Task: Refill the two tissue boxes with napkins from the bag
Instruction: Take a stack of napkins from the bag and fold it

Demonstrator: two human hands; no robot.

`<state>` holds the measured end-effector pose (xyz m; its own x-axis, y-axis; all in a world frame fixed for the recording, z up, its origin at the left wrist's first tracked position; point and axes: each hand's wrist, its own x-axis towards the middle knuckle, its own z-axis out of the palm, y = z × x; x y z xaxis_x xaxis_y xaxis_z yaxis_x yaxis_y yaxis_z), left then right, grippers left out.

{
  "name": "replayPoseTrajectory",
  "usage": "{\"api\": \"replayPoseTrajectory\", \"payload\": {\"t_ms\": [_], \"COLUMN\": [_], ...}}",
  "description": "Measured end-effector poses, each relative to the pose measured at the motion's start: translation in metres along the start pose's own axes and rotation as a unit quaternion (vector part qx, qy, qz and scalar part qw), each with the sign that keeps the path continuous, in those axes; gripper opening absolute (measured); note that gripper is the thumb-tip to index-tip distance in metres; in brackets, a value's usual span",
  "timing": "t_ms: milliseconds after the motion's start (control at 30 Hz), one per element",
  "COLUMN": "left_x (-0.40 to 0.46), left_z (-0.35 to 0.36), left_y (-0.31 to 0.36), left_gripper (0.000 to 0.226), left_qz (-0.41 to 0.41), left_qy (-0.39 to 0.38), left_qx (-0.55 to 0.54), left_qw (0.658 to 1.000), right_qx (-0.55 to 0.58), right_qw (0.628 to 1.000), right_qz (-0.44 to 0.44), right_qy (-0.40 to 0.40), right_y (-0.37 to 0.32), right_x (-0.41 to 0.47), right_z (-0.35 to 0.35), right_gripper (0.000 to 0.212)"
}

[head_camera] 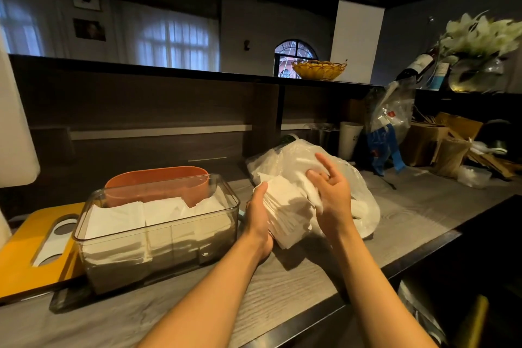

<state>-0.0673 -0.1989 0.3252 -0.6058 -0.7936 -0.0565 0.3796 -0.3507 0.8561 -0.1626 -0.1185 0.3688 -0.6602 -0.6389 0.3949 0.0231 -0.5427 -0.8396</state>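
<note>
- Two hands are seen, both at one stack of white napkins (285, 212) held just above the surface (282, 288).
- The left hand (258, 220) is wrapped around the stack's left and lower side, thumb up along the near edge and fingers curled underneath, so the stack is gripped from below.
- The right hand (332, 192) is laid against the stack's right side; its index and middle fingers are stretched upward and apart, while the lower fingers are bent into the napkins. Whether a napkin is actually pinched cannot be told.
- One white plastic bag (358, 178) is found directly behind and to the right of the hands, lying on the surface with its mouth toward them; the stack is touching its front.
- Two boxes are counted to the left of the hands. The clear tissue box (158, 243) stands nearest, uncovered, with three side-by-side piles of napkins inside, filled to roughly half its height.
- The orange tissue box (158, 178) is set just behind the clear one; its contents are hidden.
- One yellow lid (25, 251) with an oval slot is lying flat at the clear box's left.
- Farther right, one white paper cup (349, 138) and one clear packet with blue print (391, 118) are seen near the back panel.
- One woven basket (319, 69) is resting on the upper ledge.
</note>
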Motion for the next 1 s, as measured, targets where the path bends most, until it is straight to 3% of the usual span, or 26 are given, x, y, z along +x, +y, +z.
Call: {"api": "replayPoseTrajectory", "payload": {"t_ms": [67,133,267,367,467,533,633,733,833,933,1000], "left_x": [-0.003,-0.004,-0.001,-0.002,-0.005,-0.007,-0.014,-0.015,-0.015,-0.01,-0.008], "left_z": [0.0,0.0,0.0,0.003,0.001,-0.001,-0.001,0.001,0.003,0.003,0.004], "left_y": [0.002,0.002,-0.002,-0.004,0.002,0.005,0.007,0.007,0.007,0.004,0.003], "left_gripper": [0.058,0.059,0.042,0.039,0.062,0.072,0.069,0.072,0.08,0.096,0.095], "left_qz": [-0.002,0.006,0.027,0.029,0.042,0.054,0.05,0.041,0.031,0.008,-0.01], "left_qy": [-0.022,-0.031,0.01,0.014,-0.009,-0.056,-0.113,-0.132,-0.106,-0.075,-0.064], "left_qx": [0.0,0.004,0.056,0.058,0.008,0.016,0.026,0.042,0.056,0.046,0.043], "left_qw": [1.0,0.999,0.998,0.998,0.999,0.997,0.992,0.99,0.992,0.996,0.997], "right_qx": [-0.166,-0.316,-0.351,-0.317,-0.236,-0.179,-0.093,-0.002,0.012,0.025,0.05], "right_qw": [0.985,0.945,0.932,0.946,0.971,0.979,0.98,0.975,0.985,0.994,0.995], "right_qz": [-0.034,-0.068,-0.059,-0.025,-0.011,0.047,0.175,0.224,0.17,0.103,0.088], "right_qy": [-0.022,-0.057,-0.075,-0.07,0.046,0.088,0.028,-0.004,0.002,0.015,0.019], "right_y": [0.009,0.017,0.022,0.024,0.017,0.012,0.011,0.003,0.001,0.004,0.004], "right_x": [0.002,0.004,0.007,0.009,0.008,0.005,-0.001,-0.002,0.002,0.006,0.006], "right_z": [0.002,0.003,0.003,0.003,0.002,0.002,0.003,0.004,-0.001,-0.006,-0.006], "right_gripper": [0.04,0.036,0.032,0.031,0.025,0.045,0.058,0.042,0.029,0.04,0.042]}}
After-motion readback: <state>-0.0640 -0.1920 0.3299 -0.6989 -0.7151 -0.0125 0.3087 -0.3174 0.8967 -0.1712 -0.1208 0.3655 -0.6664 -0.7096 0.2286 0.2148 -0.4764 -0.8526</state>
